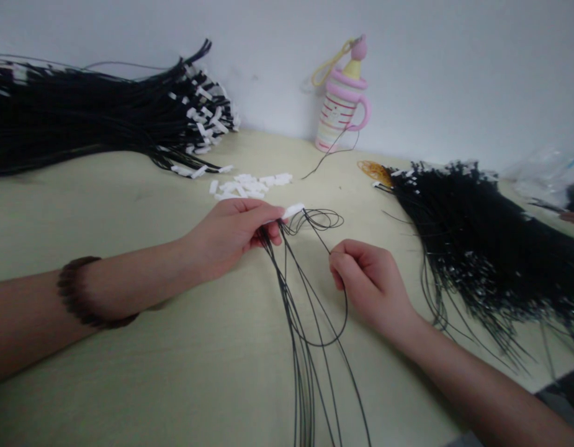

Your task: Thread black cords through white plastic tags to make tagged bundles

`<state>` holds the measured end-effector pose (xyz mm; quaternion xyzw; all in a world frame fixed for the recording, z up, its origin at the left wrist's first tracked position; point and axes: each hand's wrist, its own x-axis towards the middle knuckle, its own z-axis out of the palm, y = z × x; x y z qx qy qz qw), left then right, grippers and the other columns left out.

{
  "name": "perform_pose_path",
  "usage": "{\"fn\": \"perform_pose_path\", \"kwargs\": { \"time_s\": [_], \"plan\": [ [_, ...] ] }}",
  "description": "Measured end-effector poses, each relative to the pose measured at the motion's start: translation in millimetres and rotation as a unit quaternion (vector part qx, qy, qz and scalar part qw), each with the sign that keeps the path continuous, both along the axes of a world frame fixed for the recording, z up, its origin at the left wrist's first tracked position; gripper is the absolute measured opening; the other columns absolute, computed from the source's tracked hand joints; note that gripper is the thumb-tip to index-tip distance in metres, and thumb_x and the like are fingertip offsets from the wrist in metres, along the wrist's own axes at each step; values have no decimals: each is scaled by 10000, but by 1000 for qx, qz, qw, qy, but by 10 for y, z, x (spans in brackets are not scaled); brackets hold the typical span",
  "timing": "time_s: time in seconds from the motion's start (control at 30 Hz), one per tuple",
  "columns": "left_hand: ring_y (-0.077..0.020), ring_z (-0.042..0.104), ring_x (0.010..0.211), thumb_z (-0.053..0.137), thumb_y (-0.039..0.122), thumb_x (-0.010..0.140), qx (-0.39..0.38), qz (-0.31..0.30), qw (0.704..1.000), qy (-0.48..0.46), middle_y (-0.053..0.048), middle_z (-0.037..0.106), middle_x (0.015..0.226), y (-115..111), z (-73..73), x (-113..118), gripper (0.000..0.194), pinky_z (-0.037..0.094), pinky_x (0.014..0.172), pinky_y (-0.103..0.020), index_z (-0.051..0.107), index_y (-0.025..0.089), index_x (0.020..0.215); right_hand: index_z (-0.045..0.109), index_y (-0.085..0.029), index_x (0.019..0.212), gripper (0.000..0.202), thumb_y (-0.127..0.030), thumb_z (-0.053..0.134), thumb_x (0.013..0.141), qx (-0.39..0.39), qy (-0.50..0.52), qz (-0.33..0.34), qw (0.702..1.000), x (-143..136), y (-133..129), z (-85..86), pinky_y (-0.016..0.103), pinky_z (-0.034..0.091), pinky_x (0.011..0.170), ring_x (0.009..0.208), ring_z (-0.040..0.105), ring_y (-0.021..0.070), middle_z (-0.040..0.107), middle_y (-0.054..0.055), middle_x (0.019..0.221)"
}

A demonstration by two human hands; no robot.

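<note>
We hold a white piece over the pale table, pinched in our left hand along with, it seems, several black cords. Our right hand grasps one cord running from it. Loose white pieces lie just beyond.

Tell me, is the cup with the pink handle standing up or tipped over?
Standing up. The cup has its base on the table and its pink tip pointing upward.
</note>
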<state>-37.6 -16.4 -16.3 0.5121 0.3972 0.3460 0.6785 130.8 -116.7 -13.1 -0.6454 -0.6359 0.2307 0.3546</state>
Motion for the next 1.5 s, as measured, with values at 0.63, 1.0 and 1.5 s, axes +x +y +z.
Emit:
{"fn": "perform_pose_path", "kwargs": {
  "time_s": [0.63, 1.0, 1.5],
  "plan": [
    [-103, 506, 535, 568, 310, 747, 115, 24, 990, 80, -5, 582, 531, -59, -49, -1, 233, 362, 534, -234, 593, 157, 573, 450, -157, 558, 258, -140, 421, 813, 23, 76, 4, 997, -24, -30, 14, 154, 314, 462, 472, 409, 46, 459, -55, 479],
    [-101, 498, 540, 564, 337, 753, 119, 16, 989, 84, -2, 587, 533, -70, -40, -3, 264, 361, 537, -228, 576, 159, 558, 467, -156, 570, 254, -139, 426, 819, 37, 81, 3, 996, -34, -37, 29, 164, 324, 475, 482, 421, 54, 471, -48, 492],
    [-93, 493, 473, 560, 310, 765, 163, -128, 969, 136, 28, 575, 485, -125, 4, -23, 219, 350, 493, -211, 605, 190, 587, 587, -146, 686, 117, -189, 542, 785, 222, -171, 72, 957, 32, 13, -41, 290, 437, 698, 818, 507, 155, 533, 91, 908]
  ]
}}
